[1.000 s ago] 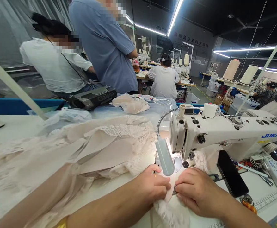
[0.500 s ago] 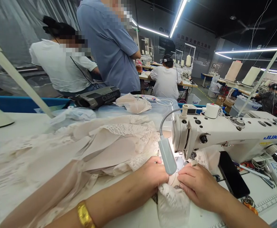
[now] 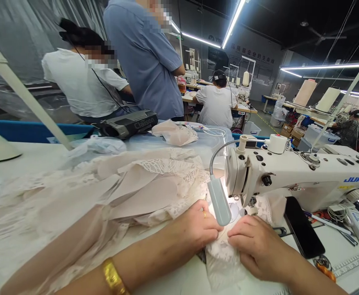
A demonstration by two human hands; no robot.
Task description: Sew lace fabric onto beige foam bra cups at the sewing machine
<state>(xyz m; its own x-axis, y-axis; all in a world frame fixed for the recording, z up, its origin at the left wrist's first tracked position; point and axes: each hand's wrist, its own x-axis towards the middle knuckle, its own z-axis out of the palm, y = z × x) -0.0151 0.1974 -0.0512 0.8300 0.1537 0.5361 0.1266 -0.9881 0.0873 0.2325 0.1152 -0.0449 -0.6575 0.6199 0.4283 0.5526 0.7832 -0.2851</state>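
Note:
A pale lace fabric piece (image 3: 225, 250) lies below the head of a white sewing machine (image 3: 278, 172), lit by a small grey gooseneck lamp (image 3: 220, 203). At its left edge my left hand (image 3: 199, 225), with a ring and a gold bracelet, is closed with fingertips pinching the cloth. My right hand (image 3: 256, 246) grips the opposite edge, fingers bent together. A narrow strip of fabric shows between the hands, and its front end hangs toward me. The lamp and the machine head hide the needle area.
A heap of beige lace cloth (image 3: 130, 188) spreads over the table on the left. Right of my hands lie a black phone (image 3: 304, 227), a pen, tweezers and a ruler scale. Behind stand a clear plastic bin (image 3: 179, 143) and a black Claison device (image 3: 130, 125). Several people are further back.
The lace piece between my hands now lies flatter and less bunched. My left hand has turned slightly, showing its ring, and my right fingertips have shifted a little on the cloth.

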